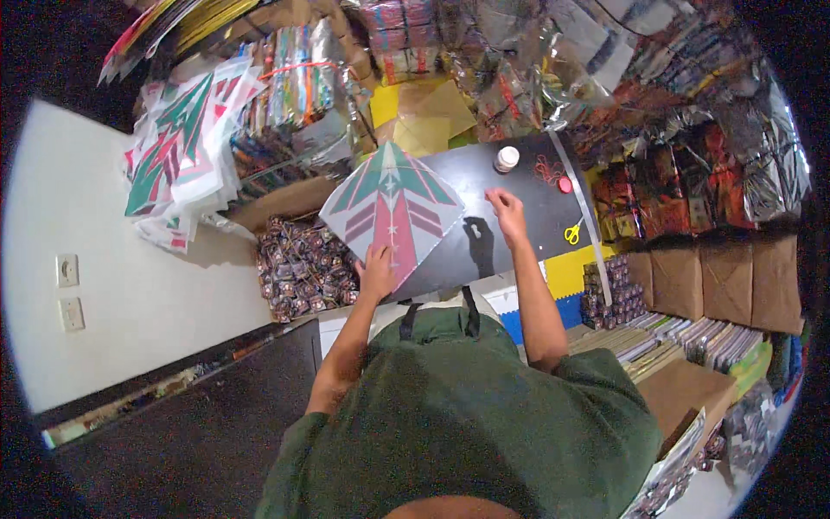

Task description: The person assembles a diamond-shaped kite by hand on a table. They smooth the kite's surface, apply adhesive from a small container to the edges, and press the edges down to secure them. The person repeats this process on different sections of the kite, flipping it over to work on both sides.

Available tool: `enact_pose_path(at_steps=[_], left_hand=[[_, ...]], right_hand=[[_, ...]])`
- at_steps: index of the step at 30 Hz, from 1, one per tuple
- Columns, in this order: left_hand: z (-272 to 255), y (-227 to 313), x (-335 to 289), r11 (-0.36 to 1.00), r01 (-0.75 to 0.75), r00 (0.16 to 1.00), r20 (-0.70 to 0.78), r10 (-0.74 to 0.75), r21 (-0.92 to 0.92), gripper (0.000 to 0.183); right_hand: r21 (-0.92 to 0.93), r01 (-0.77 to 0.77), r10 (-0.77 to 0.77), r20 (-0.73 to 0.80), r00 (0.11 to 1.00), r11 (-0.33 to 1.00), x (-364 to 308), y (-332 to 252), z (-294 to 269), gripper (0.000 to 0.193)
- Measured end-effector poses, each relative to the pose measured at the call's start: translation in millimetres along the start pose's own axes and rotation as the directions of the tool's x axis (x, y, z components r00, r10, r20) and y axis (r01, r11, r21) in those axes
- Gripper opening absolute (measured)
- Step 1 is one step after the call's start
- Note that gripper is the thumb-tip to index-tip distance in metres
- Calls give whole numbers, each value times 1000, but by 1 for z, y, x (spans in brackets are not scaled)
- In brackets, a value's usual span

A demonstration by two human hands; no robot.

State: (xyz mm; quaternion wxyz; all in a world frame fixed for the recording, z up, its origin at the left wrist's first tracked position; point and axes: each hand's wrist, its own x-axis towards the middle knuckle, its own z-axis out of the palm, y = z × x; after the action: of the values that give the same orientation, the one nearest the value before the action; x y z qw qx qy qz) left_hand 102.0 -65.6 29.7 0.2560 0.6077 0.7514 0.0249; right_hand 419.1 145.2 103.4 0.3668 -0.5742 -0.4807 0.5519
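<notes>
A diamond-shaped kite [425,218], white with green, red and maroon panels, lies on the dark table [445,270]. At its lower left edge, my left hand [375,275] has its fingers on the sheet and its thumb by the rim, holding it. My right hand [508,216] is raised over the table, to the right of the kite, with fingertips pinched together. Whatever they may hold is too small to make out. A white jar [507,158] stands beyond that hand. Farther right are red string [546,169], a round red lid [565,185] and yellow scissors [572,233].
Left of the table, a cardboard box holds many small wrapped items [303,275]. More printed kite sheets [177,147] hang in a stack at the far left. Plastic-wrapped bundles [692,190] line the back and right. Brown paper packs [702,281] and stacked sheets [674,342] are at the right.
</notes>
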Motion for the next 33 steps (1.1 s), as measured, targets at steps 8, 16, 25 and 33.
enact_pose_path(at_steps=[8, 16, 25, 33], left_hand=[[10, -39, -52, 829, 305, 900, -143, -412, -469, 107], [30, -29, -13, 597, 428, 826, 26, -563, -679, 141], [50, -52, 10, 585, 539, 766, 63, -640, -605, 138], [57, -105, 5, 614, 397, 850, 21, -526, -682, 64]], right_hand=[[-107, 47, -55, -72, 996, 993, -105, 67, 26, 18], [-143, -73, 52, -147, 988, 987, -196, 100, 22, 32], [-253, -198, 150, -199, 969, 947, -247, 60, 49, 40], [19, -223, 223, -150, 963, 975, -250, 43, 56, 30]])
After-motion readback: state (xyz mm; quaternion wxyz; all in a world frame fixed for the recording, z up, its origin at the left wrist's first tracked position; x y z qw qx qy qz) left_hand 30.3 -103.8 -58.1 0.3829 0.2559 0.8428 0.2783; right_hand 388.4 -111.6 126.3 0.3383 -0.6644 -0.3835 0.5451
